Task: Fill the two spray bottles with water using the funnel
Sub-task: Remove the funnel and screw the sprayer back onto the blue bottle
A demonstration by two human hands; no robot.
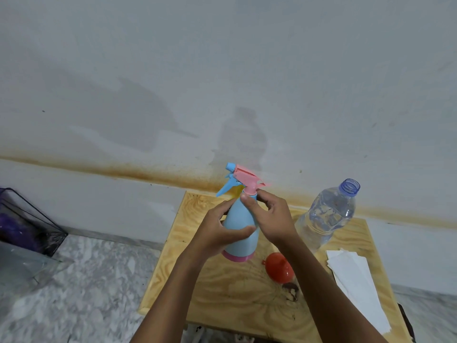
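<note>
Flooring [86,280] of grey marble runs along the left, where we see a clear container [32,219] with something purple inside. Next comes the wooden table [222,298]. Over its far part our left hand [220,233] grips the blue spray bottle [241,219], fingers and thumb curled round the body. The bottle is upright, but we cannot tell whether its pink base rests on the wood. Our right hand [269,216] pinches the collar under the pink spray head [244,175] between thumb and fingertips. The red funnel [279,267] lies on the table near the bottle's base, partly hidden by the right forearm. Further right stands an uncapped water bottle [326,214], partly full, then white paper sheets [356,280].
</note>
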